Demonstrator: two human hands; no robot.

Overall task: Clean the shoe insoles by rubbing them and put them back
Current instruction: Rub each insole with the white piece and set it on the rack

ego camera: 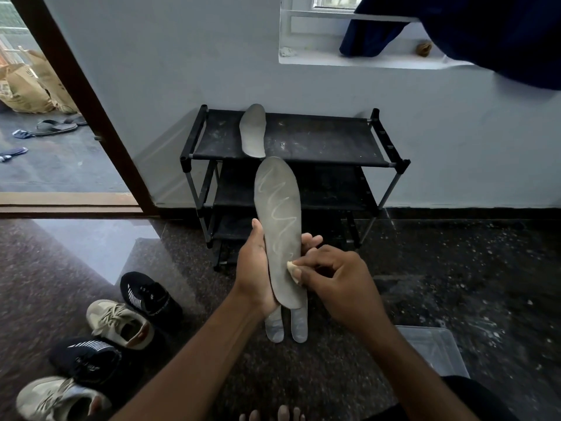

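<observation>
While left hand [253, 275] grips insole [277, 208] — right hand [340, 281] pinches pale lump [293, 268].

We see a dark speckled floor [455, 284], glossy at the left. A black shoe rack [391, 165] stands on it against the pale wall. Its dusty top shelf [318, 141] carries one grey insole [253, 132], laid front to back, its far end touching the wall. In front of the rack two pale insoles lie side by side on the floor, a left one [274, 328] and a right one [300, 325]. At the left sit four sneakers: a far black sneaker [150, 296], a far beige sneaker [121, 323], a near black sneaker [88, 360] and a near beige sneaker [57, 396]. At the right a clear plastic container [431, 347] rests on the floor.
</observation>
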